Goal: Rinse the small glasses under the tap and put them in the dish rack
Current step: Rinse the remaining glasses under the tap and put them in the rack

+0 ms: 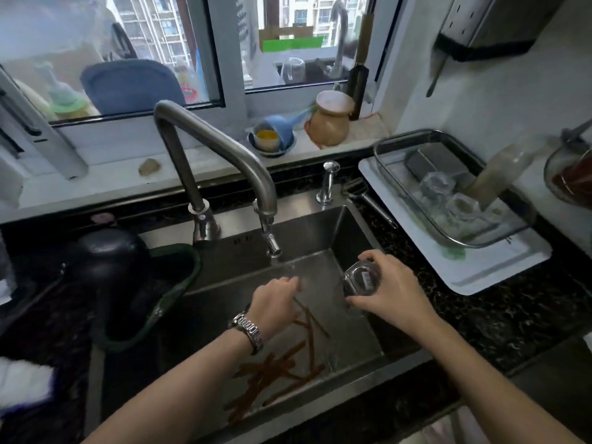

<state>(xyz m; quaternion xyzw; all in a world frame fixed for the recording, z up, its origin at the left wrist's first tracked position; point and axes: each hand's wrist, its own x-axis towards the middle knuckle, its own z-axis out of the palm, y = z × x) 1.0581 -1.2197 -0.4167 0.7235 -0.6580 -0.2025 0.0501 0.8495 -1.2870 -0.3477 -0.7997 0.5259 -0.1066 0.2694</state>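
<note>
Steel sink (349, 225) below the window, with water running from the tap (270, 245) at its far side. The person's right hand (389, 291) grips a small glass (360, 280) over the right half of the basin, its base turned up toward us, to the right of the stream. The left hand (275, 304), a metal watch (248, 330) on its wrist, hangs under the water with fingers loosely curled, holding nothing. Brown strips (278, 363) lie on the basin floor. Far right on the counter, the dish rack (400, 187) holds two other glasses (448, 193).
</note>
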